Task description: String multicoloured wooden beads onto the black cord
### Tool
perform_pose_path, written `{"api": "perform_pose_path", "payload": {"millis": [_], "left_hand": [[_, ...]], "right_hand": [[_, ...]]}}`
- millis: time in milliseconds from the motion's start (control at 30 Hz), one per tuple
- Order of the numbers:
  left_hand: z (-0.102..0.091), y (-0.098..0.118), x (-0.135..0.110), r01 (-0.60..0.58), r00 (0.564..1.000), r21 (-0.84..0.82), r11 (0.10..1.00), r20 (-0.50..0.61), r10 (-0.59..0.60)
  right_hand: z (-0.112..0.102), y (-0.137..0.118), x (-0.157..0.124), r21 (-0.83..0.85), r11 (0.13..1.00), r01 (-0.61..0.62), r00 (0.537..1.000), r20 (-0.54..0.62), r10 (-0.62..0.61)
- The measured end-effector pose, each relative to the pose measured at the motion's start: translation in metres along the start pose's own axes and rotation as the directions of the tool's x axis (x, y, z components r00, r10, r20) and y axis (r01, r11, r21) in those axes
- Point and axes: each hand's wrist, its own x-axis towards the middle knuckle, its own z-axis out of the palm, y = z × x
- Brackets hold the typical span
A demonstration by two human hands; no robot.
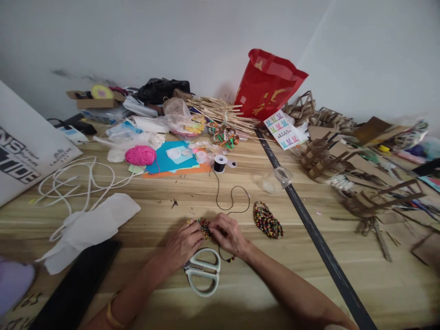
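My left hand [184, 245] and my right hand [228, 233] meet low on the wooden table [154, 206], both closed on a short string of small multicoloured beads [205, 227]. A black cord [232, 201] runs from my right hand up to a black spool [220, 163]; a short beaded end hangs below my right wrist. A pile of strung coloured beads [267, 221] lies just right of my right hand. White-handled scissors [202, 272] lie under my wrists.
White tissue [91, 227] and a dark flat slab [74, 286] lie at the left, with white cord [75, 181] behind. Pink yarn [140, 156], coloured paper, a clear cup [279, 178], a red bag [268, 85] and cardboard models [330, 156] crowd the back and right.
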Motion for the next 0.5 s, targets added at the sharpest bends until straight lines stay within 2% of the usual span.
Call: {"api": "perform_pose_path", "payload": {"millis": [300, 500], "left_hand": [[0.001, -0.009, -0.004, 0.028, 0.999, 0.006, 1.000, -0.029, -0.028], [0.001, -0.014, -0.005, 0.039, 0.999, -0.038, 0.999, -0.003, -0.039]], "right_hand": [[0.000, 0.003, 0.000, 0.057, 0.997, -0.043, 0.999, -0.017, 0.044], [-0.001, 0.002, 0.002, 0.081, 0.995, -0.057, 0.998, -0.031, 0.059]]}}
